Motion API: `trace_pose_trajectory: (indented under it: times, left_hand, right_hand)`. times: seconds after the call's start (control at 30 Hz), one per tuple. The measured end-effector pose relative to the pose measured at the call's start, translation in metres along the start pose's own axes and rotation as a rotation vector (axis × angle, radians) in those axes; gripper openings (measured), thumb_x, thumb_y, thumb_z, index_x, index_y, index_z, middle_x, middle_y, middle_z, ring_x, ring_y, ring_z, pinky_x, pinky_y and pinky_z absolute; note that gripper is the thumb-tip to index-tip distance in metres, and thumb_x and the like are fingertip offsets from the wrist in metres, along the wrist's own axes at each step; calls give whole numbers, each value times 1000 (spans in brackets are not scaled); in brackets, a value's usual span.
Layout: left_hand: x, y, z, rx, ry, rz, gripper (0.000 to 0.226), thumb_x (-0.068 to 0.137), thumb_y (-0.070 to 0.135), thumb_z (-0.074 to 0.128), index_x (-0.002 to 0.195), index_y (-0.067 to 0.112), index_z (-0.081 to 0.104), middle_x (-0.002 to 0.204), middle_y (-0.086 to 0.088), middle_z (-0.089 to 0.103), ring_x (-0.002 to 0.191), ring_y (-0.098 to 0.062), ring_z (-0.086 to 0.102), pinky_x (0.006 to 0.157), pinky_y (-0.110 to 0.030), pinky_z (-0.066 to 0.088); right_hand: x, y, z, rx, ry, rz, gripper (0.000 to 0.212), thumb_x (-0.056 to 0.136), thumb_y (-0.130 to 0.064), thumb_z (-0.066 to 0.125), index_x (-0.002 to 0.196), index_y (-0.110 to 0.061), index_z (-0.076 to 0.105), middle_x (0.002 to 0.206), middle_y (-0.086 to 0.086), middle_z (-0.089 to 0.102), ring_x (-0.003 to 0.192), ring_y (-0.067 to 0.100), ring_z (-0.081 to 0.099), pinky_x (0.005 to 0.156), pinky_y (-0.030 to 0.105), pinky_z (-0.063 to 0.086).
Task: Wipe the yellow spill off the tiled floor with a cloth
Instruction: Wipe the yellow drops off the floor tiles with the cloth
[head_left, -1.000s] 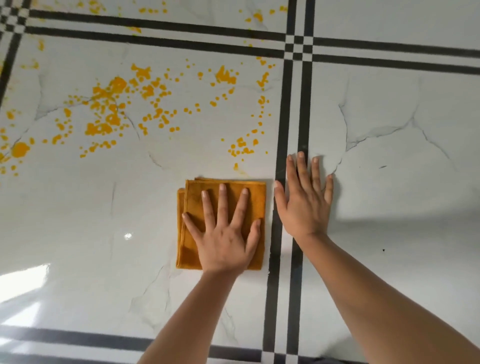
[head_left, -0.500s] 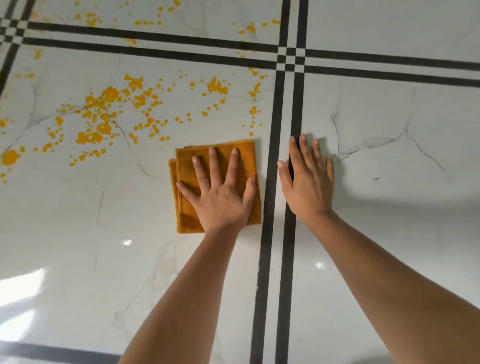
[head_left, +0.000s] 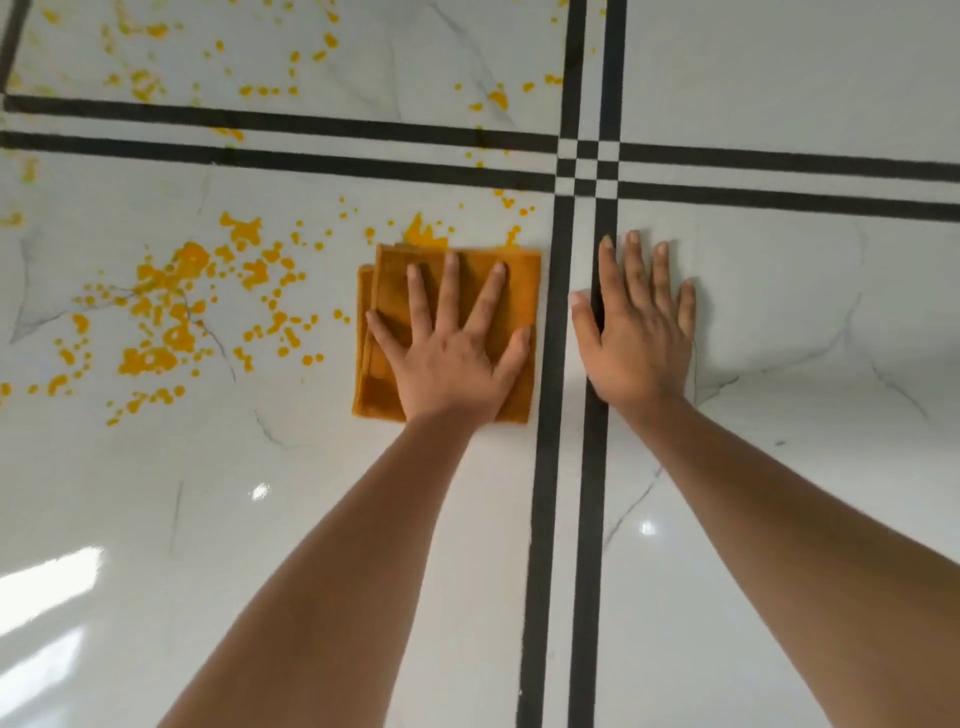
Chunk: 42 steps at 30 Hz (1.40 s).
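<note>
Head view: the left hand (head_left: 447, 358) pressed flat, fingers spread straight, on the folded orange cloth (head_left: 376, 379), whose far edge touched the yellow spill (head_left: 150, 358) on the tiled floor (head_left: 779, 322). The right hand (head_left: 641, 343) lay flat, fingers straight, just beside the cloth, over 1 of 2 black lines (head_left: 543, 493).

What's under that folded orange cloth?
The folded orange cloth lies on the white tiled floor; yellow splashes peek out at its far edge. Any spill beneath is hidden.
</note>
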<state>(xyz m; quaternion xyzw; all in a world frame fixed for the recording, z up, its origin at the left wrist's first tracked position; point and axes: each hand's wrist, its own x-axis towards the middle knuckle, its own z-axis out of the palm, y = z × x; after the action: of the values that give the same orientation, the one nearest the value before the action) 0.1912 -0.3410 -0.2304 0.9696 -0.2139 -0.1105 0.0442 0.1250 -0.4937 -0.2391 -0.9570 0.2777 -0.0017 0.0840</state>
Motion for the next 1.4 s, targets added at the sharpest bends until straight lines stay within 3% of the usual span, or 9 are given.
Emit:
trace_pose_trajectory:
  times: [0.1,0.27,0.4,0.53,0.73,0.93,1.07,1.23,1.4]
  left_hand:
    - [20,13,0,-49,47,-83,66,86,71,6,145,45,-8,158,2,-8,143,-30,-13,108,-66,-5]
    - [17,10,-1,27,-16,50,67,84,73,4,144,47,-9,158,3,-8,143,-29,-14,106,-64,-9]
    - [55,19,-8,-20,41,-12,68,84,72,4,145,45,-5,158,2,-5,143,-30,-11,108,-66,-4]
    - [10,24,2,17,11,95,65,85,71,6,144,47,-5,158,3,-2,144,-30,-9,107,-65,-5]
    - [78,24,-9,-6,31,48,66,85,72,4,144,47,-7,158,3,-5,144,-30,-10,108,-66,-4]
    - [30,14,0,57,0,141,65,84,72,2,142,49,-12,158,4,-7,144,-28,-12,108,-65,-5]
    - [60,18,-9,22,20,68,65,82,72,-1,141,48,-16,158,4,-11,143,-28,-15,108,-66,-4]
    - [32,13,-1,59,23,141,64,83,73,0,141,49,-16,158,5,-9,143,-28,-13,108,-64,-6]
    - [48,15,-4,1,60,21,67,83,72,1,143,46,-13,158,3,-8,143,-30,-11,109,-65,-4]
  right_hand:
    - [1,-1,0,-4,22,-3,63,95,-54,19,149,-21,19,156,5,16,145,26,8,115,49,7]
    - [1,0,1,-4,49,-4,62,95,-53,22,147,-20,24,155,6,22,144,27,13,114,50,10]
    - [2,-1,2,-1,58,-5,61,95,-52,22,147,-20,25,154,6,23,143,28,14,114,51,13]
    - [1,2,5,-9,54,-9,63,95,-54,23,148,-21,23,155,6,20,144,27,12,115,51,11]
    - [6,0,1,-26,15,16,62,95,-55,17,147,-22,22,155,5,20,144,28,12,115,50,9]
    - [-1,1,5,1,62,7,60,96,-52,24,147,-21,28,154,5,23,144,26,14,115,51,14]
    - [4,0,3,10,56,8,60,96,-52,22,147,-21,27,154,4,24,144,25,13,115,50,12]
    - [3,2,4,23,63,2,61,95,-54,21,147,-22,25,155,4,22,144,25,13,115,49,9]
    - [3,0,4,20,57,11,61,95,-54,20,147,-22,26,155,4,22,144,26,13,115,49,10]
